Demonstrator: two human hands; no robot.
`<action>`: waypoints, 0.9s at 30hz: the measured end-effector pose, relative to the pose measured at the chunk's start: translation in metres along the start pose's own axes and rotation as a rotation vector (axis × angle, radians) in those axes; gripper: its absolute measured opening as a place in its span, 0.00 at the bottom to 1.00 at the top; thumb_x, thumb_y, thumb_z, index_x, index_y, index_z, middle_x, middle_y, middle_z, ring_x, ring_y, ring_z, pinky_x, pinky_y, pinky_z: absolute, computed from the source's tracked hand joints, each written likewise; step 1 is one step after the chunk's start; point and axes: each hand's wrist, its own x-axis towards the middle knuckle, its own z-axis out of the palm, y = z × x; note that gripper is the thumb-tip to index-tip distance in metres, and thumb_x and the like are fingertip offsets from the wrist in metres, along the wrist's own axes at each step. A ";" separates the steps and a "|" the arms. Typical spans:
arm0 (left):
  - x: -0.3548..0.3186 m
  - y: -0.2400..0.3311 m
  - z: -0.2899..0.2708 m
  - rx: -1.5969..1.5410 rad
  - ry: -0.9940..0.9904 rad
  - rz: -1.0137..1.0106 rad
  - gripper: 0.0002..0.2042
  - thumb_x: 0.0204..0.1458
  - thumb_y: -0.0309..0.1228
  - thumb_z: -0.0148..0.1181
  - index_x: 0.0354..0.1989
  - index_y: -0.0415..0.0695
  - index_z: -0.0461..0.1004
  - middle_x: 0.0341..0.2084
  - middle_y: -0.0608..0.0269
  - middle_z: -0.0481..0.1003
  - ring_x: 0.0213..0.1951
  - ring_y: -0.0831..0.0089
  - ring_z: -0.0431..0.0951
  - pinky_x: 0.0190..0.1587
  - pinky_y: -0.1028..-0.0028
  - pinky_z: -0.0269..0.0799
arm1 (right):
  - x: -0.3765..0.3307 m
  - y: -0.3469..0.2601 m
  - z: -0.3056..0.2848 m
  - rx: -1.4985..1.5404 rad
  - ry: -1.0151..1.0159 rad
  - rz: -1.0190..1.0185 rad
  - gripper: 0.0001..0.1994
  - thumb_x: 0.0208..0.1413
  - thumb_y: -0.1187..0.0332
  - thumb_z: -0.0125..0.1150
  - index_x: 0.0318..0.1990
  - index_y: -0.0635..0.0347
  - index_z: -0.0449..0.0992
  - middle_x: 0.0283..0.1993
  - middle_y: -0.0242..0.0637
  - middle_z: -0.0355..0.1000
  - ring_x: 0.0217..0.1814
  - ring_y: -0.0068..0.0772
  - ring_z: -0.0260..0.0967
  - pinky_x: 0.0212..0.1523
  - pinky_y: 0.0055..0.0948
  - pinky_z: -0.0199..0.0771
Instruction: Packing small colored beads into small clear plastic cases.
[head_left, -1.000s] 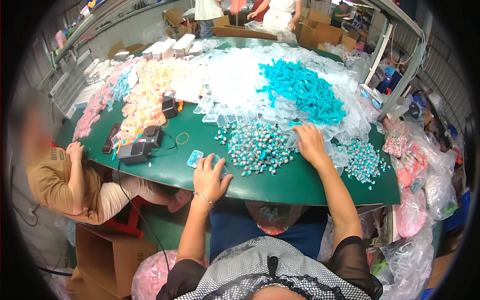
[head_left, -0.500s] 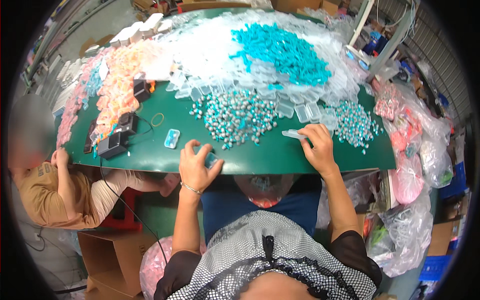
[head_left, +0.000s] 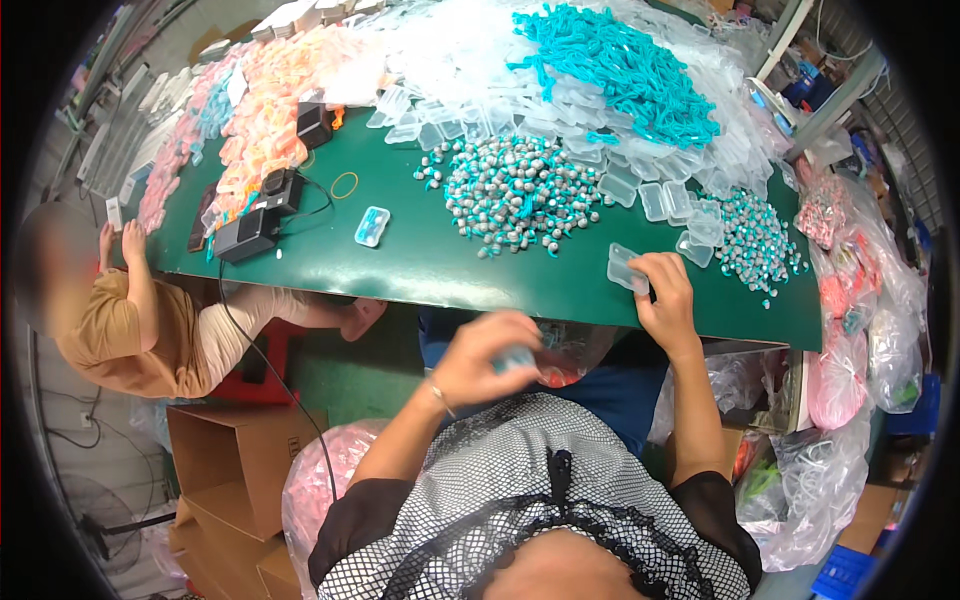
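My left hand [head_left: 485, 358], blurred by motion, is in front of the table edge, curled around a small clear plastic case [head_left: 515, 359] with teal inside. Over the table's front right part, my right hand [head_left: 667, 290] pinches an empty clear plastic case [head_left: 626, 268] by its side. A filled clear case [head_left: 372, 227] with teal pieces lies by itself at the left. Beyond my hands is a heap of small grey-and-teal pieces [head_left: 515, 190]. A smaller heap of such pieces [head_left: 755, 240] lies beyond my right hand, beside loose clear cases [head_left: 697, 230].
A big pile of clear cases [head_left: 455, 75] covers the far table, topped by teal strands [head_left: 625, 75]. Orange pieces [head_left: 265, 120] and black boxes [head_left: 248, 233] are at the left. Another person [head_left: 150, 310] sits there. A plastic bag [head_left: 580, 352] hangs below the table edge.
My left hand has moved off the table, toward my body and rightward, with the filled case. The case in my right hand has tipped, showing its hollow side. The whole view has shifted.
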 end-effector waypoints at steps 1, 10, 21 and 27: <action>0.000 -0.006 0.019 -0.105 -0.143 -0.010 0.15 0.43 0.28 0.72 0.40 0.42 0.77 0.41 0.54 0.77 0.43 0.58 0.79 0.47 0.64 0.75 | 0.002 0.000 0.000 -0.007 -0.015 -0.007 0.15 0.42 0.83 0.60 0.41 0.60 0.76 0.40 0.42 0.73 0.44 0.49 0.70 0.43 0.42 0.73; -0.010 -0.189 0.150 0.338 -0.780 -0.483 0.24 0.49 0.50 0.62 0.46 0.41 0.78 0.43 0.45 0.79 0.47 0.48 0.79 0.52 0.56 0.73 | 0.003 0.004 0.004 -0.002 -0.084 0.008 0.17 0.42 0.87 0.56 0.41 0.61 0.76 0.40 0.42 0.73 0.46 0.49 0.69 0.45 0.41 0.71; -0.015 -0.185 0.144 0.403 -0.829 -0.612 0.24 0.51 0.39 0.58 0.57 0.45 0.73 0.53 0.45 0.75 0.56 0.48 0.75 0.58 0.60 0.70 | 0.005 0.000 0.007 -0.005 -0.116 0.022 0.16 0.44 0.86 0.56 0.42 0.61 0.77 0.41 0.43 0.73 0.46 0.49 0.70 0.45 0.41 0.72; 0.010 -0.038 0.053 -0.111 -0.332 -0.045 0.11 0.52 0.32 0.65 0.42 0.43 0.79 0.38 0.56 0.80 0.39 0.57 0.81 0.43 0.64 0.77 | 0.004 0.001 0.002 -0.039 -0.127 0.037 0.17 0.43 0.83 0.57 0.42 0.58 0.77 0.42 0.40 0.73 0.47 0.46 0.70 0.47 0.41 0.70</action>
